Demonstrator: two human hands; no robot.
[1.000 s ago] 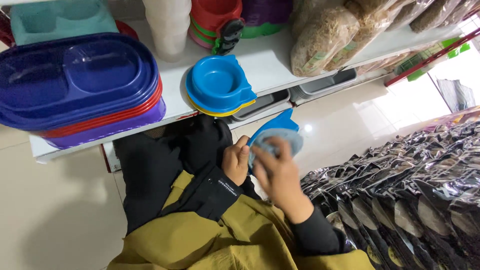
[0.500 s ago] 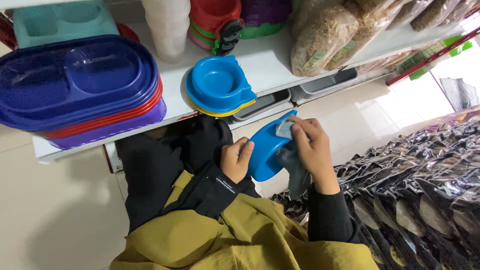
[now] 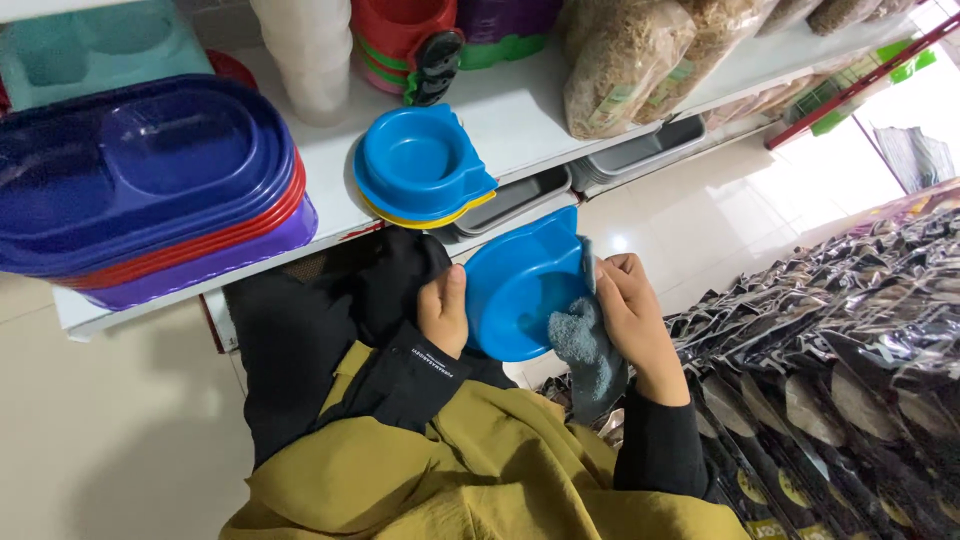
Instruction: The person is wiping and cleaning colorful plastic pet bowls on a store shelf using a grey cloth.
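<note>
The blue bowl (image 3: 520, 290) is tilted above the lap, the left hand (image 3: 443, 312) gripping its rim while the right hand (image 3: 630, 320) presses a grey cloth (image 3: 588, 350) inside. A loose grip could drop it. Clear bags of grain (image 3: 625, 55) sit on the white shelf (image 3: 520, 110); shiny dark packets (image 3: 850, 340) lie alongside.

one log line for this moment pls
left hand: holds blue bowl rim | right hand: presses grey cloth on bowl | white shelf: blue bowl stack
</note>
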